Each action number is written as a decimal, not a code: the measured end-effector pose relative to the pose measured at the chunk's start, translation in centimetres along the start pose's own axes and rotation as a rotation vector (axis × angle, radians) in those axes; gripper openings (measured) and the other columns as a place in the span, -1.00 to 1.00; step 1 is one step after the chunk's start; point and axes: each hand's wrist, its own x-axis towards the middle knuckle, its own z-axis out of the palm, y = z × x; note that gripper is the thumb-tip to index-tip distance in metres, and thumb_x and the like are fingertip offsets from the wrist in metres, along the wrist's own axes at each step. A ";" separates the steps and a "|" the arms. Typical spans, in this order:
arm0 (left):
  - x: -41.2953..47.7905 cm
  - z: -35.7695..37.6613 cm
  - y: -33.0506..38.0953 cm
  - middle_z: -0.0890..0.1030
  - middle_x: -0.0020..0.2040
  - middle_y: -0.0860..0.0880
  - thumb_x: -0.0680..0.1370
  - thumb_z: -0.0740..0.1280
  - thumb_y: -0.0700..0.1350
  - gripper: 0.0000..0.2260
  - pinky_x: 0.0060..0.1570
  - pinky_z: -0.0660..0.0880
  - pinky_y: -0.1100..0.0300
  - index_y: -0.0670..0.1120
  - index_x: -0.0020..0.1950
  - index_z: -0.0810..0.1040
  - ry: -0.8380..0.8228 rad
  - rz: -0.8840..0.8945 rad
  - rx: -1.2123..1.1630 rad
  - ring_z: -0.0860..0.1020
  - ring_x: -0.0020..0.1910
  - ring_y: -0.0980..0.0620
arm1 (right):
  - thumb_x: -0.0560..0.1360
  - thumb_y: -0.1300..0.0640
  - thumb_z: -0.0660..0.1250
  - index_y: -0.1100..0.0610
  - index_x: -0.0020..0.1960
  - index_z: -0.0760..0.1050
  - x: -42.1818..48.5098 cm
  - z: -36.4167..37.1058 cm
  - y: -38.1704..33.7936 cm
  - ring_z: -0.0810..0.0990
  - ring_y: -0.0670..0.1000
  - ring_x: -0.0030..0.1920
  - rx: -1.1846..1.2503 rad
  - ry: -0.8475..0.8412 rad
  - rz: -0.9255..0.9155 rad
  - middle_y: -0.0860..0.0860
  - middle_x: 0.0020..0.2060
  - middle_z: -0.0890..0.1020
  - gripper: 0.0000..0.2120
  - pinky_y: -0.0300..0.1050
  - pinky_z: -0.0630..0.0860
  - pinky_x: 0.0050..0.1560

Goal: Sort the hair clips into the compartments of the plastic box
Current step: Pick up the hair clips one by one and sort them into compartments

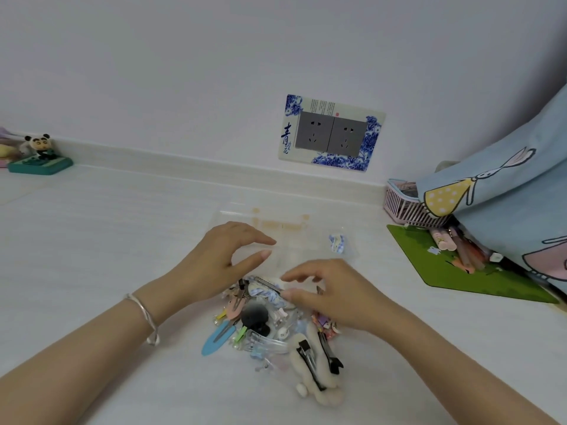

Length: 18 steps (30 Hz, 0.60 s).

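Heap of hair clips [260, 326] at lower centre of the frame, on the white bench [92, 240]. Just above it, toward the middle, the clear plastic box [239, 211], hard to trace against the white. One blue-and-white fabric clip [337, 242] already in a right-hand compartment.

Left hand [227, 256] poised over the near left part of the box, fingers loosely curved, thumb and forefinger apart, nothing visible between them. Right hand [325, 289] at the top of the heap, thumb and forefinger tips either side of a blue patterned clip [267, 288] with a metal prong. Cannot tell whether pinching it or only touching.

Likely handling: all light, small, easily tangled. Metal prongs stiff and slick, best pinched across the flat spine near the hinge. Light-blue snap clip [214, 340] thin and flat, better lifted by its tip. Black pom-pom [254, 317] and cream plush clips [313, 372] soft and squashy, better taken by the metal backing than by the fluff. Tiny clear and pastel pieces probably brittle and slippery. Pick singly, straight up, to avoid dragging neighbours.
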 end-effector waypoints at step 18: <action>-0.4 -0.4 1.0 0.31 0.43 0.15 0.31 0.31 0.36 -0.67 0.46 -0.01 0.03 0.20 -0.13 0.66 -0.181 0.148 0.218 0.01 0.48 0.09 | 0.47 0.12 0.35 0.05 -0.12 0.67 0.3 -1.0 0.1 0.62 -0.20 -0.19 0.154 0.029 0.126 -0.10 -0.19 0.70 -0.88 -0.41 0.48 -0.13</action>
